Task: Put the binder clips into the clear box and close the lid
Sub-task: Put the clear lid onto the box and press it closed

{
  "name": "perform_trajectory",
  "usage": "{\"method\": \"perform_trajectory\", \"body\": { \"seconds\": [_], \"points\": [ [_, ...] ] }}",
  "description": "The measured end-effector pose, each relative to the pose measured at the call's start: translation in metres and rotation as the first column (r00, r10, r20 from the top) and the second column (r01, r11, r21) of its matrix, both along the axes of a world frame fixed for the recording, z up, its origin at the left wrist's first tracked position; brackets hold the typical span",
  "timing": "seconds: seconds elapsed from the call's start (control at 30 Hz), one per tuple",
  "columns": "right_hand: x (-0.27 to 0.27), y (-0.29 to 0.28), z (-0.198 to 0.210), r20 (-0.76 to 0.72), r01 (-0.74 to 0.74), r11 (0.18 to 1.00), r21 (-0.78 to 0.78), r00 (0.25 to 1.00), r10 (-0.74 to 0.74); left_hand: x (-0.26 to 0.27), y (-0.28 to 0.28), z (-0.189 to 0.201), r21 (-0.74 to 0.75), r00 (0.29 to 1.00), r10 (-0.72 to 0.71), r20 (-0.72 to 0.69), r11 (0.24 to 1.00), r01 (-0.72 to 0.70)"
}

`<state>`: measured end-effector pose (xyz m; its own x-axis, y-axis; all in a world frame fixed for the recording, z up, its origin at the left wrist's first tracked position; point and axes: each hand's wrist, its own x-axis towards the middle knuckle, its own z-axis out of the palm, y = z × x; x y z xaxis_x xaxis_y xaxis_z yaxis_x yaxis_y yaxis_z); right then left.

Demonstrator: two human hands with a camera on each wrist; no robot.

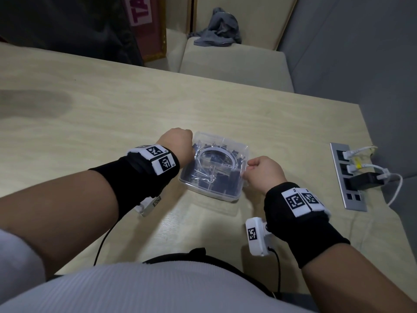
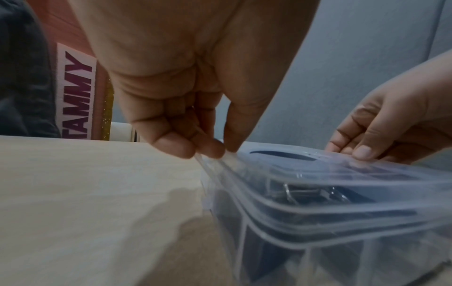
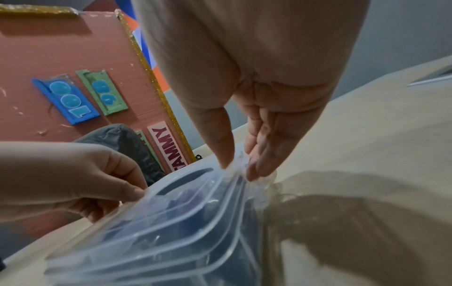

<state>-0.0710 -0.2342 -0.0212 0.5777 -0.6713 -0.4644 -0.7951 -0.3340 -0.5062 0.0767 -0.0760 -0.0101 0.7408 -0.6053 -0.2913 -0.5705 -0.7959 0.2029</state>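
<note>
The clear box (image 1: 214, 168) sits on the table (image 1: 90, 123) between the hands, the binder clips (image 1: 216, 179) already inside and the lid (image 2: 318, 174) lying on top; the left hand (image 1: 178, 145) pinches the lid's edge at one side, fingers curled round the rim, and the right hand (image 1: 264, 172) pinches the opposite edge the same way; the likely trouble is an uneven press, so that one side snaps down while the other pops up; a clip handle standing proud could also hold the lid off; the light box may well skid or tip on the smooth wood if either hand pulls sideways.
</note>
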Motion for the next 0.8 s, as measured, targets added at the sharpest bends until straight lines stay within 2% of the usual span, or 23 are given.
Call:
{"method": "perform_trajectory", "body": {
  "seconds": [0.33,0.47,0.6,0.7,0.8],
  "points": [
    [0.003,0.002,0.006,-0.053,-0.036,0.995,-0.097,0.998,0.031,0.003,0.003,0.0,-0.002,0.999,0.01,-0.036,1.0,-0.01],
    [0.0,0.003,0.008,-0.016,0.07,0.996,0.049,0.997,-0.07,0.006,0.004,0.003,-0.063,0.977,0.134,-0.165,0.987,-0.146],
    [0.001,0.006,0.009,-0.015,0.141,0.976,0.168,0.99,-0.14,0.009,0.003,0.006,-0.01,0.912,0.217,-0.348,0.972,-0.235],
    [0.001,0.004,0.008,-0.014,0.137,0.971,0.197,0.99,-0.137,0.011,0.004,0.006,-0.003,0.847,0.27,-0.459,0.952,-0.305],
    [0.001,0.002,0.007,-0.009,0.144,0.971,0.189,0.989,-0.145,0.012,0.004,0.004,-0.015,0.838,0.273,-0.472,0.948,-0.317]
  ]
}}
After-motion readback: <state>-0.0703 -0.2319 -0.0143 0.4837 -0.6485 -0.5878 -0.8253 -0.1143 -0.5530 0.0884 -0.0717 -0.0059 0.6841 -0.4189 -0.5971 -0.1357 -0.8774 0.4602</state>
